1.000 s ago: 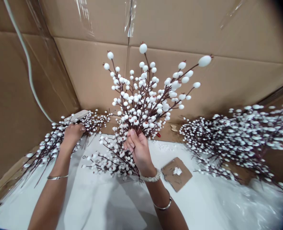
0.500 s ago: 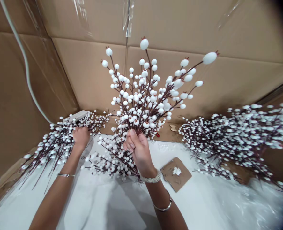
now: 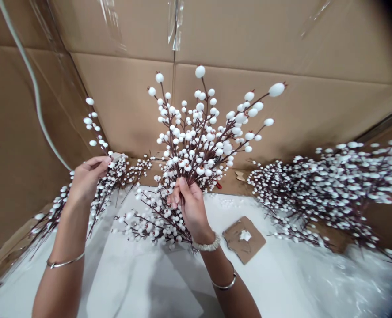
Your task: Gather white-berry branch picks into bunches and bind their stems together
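Note:
My right hand [image 3: 191,205] is closed around the brown stems of an upright bunch of white berry stems [image 3: 199,132], which fans out above the fist. At the left, my left hand [image 3: 88,176] pinches a single white berry stem [image 3: 96,128] that stands up above the fingers. Below and behind that hand lies a pile of berry stems [image 3: 58,207]. Another bunch of berry stems [image 3: 156,221] lies on the white table [image 3: 139,282], just under my right hand.
A large heap of white berry stems [image 3: 328,190] fills the right side. A torn cardboard piece [image 3: 245,245] with a white blob lies near my right wrist. Clear plastic [image 3: 351,282] covers the front right. Cardboard walls [image 3: 282,44] enclose the table, and a white cable [image 3: 33,84] hangs at left.
My left hand has lifted off the left pile, moving left and up with one berry stem in its fingers. The bunch in my right hand has dipped slightly.

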`<state>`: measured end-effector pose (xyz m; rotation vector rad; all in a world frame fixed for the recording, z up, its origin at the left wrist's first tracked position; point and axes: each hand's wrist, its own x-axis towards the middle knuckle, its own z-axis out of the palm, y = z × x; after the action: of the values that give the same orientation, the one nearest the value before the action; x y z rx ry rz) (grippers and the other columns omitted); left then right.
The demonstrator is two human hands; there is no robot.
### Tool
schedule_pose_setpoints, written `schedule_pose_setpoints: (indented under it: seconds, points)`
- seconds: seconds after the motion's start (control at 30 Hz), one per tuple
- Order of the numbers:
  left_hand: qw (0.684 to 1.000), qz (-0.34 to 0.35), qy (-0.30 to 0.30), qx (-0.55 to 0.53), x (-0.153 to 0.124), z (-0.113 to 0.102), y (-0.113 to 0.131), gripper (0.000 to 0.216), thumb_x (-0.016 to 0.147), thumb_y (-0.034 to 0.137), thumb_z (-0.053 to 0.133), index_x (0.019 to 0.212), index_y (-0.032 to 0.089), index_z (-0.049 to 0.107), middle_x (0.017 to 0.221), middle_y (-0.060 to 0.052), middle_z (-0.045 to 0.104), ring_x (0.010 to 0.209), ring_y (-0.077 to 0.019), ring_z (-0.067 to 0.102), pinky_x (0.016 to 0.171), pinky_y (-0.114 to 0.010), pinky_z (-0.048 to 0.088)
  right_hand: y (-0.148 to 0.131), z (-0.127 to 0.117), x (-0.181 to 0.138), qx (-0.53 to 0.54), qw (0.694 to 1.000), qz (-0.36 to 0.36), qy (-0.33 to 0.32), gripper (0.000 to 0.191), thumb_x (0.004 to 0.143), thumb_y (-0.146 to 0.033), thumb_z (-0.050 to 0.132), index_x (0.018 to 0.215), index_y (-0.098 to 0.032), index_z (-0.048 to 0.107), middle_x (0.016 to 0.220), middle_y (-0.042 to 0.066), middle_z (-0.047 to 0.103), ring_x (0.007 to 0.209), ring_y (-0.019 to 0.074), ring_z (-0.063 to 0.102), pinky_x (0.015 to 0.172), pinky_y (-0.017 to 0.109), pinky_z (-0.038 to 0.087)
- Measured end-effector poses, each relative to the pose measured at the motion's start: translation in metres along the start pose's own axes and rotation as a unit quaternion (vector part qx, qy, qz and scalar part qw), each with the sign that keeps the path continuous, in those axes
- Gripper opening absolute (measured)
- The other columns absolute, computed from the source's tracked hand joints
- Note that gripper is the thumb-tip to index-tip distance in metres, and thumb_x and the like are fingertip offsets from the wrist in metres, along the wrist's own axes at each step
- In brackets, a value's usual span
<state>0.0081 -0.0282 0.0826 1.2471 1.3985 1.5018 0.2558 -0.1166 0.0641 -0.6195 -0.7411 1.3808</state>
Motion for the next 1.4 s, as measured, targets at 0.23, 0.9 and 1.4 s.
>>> schedule_pose_setpoints:
  seconds: [0.23, 0.9, 1.4]
  points:
    - [0.968, -0.024, -0.142, -0.207, -0.06, 0.028, 0.037, 0.039, 0.047, 0.036, 0.094, 0.06, 0.015, 0.063, 0.078, -0.004, 0.065, 0.059, -0.0081, 0.052, 0.051, -0.019, 0.042, 0.007, 0.009, -0.01, -0.051, 0.999, -0.01, -0.015, 0.04, 0.085, -0.055, 0.064, 0.079, -0.017, 0.057, 0.058, -0.001, 0.068, 0.055, 0.0131, 0.067, 0.067, 0.027, 0.055]
    - [0.977, 0.196, -0.08, 0.009, -0.086, 0.057, 0.033, 0.015, 0.073, 0.03, 0.077, 0.073, 0.018, 0.069, 0.071, 0.0, 0.067, 0.065, -0.0106, 0.06, 0.06, -0.018, 0.049, 0.01, 0.02, -0.023, -0.038, 0.992, 0.08, -0.085, 0.044, 0.079, -0.058, 0.069, 0.081, -0.016, 0.058, 0.05, -0.011, 0.03, 0.043, 0.0039, 0.028, 0.047, 0.02, 0.033]
    - [0.807, 0.111, -0.107, 0.57, 0.022, 0.017, -0.081, 0.025, 0.08, 0.022, 0.056, 0.094, 0.012, 0.075, 0.105, -0.02, 0.072, 0.113, -0.0394, 0.06, 0.096, -0.048, 0.046, -0.008, 0.003, -0.005, 0.024, 0.998, 0.058, -0.021, 0.046, 0.069, -0.055, 0.081, 0.073, -0.017, 0.055, 0.044, -0.012, 0.037, 0.037, 0.0027, 0.032, 0.047, 0.019, 0.04]
